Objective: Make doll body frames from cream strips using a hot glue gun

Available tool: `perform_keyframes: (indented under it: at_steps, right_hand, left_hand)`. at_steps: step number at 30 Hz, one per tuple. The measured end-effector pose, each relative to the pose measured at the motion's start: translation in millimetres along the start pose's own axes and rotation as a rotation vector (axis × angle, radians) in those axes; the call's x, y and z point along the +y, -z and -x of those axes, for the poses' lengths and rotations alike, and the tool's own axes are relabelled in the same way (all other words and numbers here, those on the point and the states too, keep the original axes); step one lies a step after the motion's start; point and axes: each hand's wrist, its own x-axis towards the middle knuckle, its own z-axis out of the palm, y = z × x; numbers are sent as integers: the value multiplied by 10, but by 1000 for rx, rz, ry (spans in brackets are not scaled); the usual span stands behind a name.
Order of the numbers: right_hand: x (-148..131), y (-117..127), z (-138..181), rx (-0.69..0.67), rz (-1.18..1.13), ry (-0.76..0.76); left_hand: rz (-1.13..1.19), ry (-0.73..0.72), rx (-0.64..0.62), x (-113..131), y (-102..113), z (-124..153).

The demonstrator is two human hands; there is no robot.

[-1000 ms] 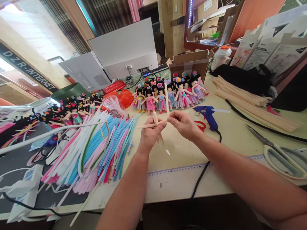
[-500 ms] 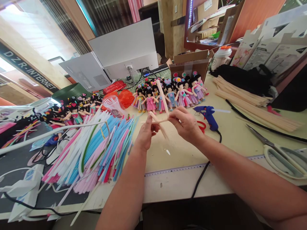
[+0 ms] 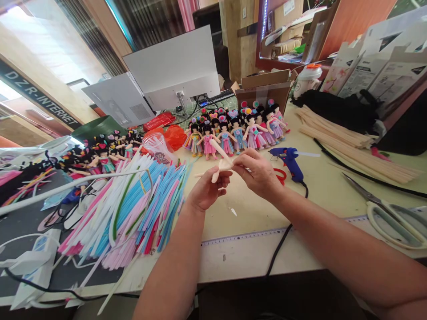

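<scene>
Cream pipe cleaners (image 3: pixel 220 150), bent and joined together, are held between both hands above the table. My left hand (image 3: pixel 208 189) pinches them from the left, and a thin end sticks out past its fingers. My right hand (image 3: pixel 255 171) grips the other side, its fingertips close to the left ones. One length slants up and away from between the hands. Behind them stand several pipe-cleaner dolls (image 3: pixel 208 144) in colourful dresses. A blue glue gun (image 3: pixel 291 162) lies right of my right hand, near red-handled scissors (image 3: pixel 279 176) that are partly hidden.
Coloured pipe cleaners (image 3: pixel 133 209) are heaped at left, more cream ones (image 3: pixel 350 138) at right. Large scissors (image 3: pixel 390 213) and a ruler (image 3: pixel 247 235) lie along the front. A plastic cup (image 3: pixel 156 146), monitor (image 3: pixel 173 62) and cardboard box (image 3: pixel 263 91) stand behind.
The cream pipe cleaners have turned between my hands: the upright length now leans lower and to the left. My left hand has rolled slightly, and the hands are closer together.
</scene>
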Motion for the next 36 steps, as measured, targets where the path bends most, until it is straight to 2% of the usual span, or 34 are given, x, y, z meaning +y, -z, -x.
perform_keyframes:
  at_steps: [4, 9, 15, 21, 30, 36]
  right_hand:
    - [9, -12, 9, -13, -14, 27]
    - [7, -30, 19, -46, -37, 34]
    - [32, -38, 26, -31, 8, 35]
    - [39, -33, 21, -7, 33, -33]
    - [15, -42, -7, 3, -82, -197]
    - [39, -58, -13, 13, -149, -253]
  left_hand:
    - [27, 13, -1, 2, -16, 7]
    - [67, 5, 63, -27, -47, -16]
    - [73, -96, 125, -35, -100, 9]
    - [40, -179, 148, -53, -111, -24]
    - [-88, -370, 204, -112, -93, -70]
    - [-150, -456, 204, -142, -84, -83]
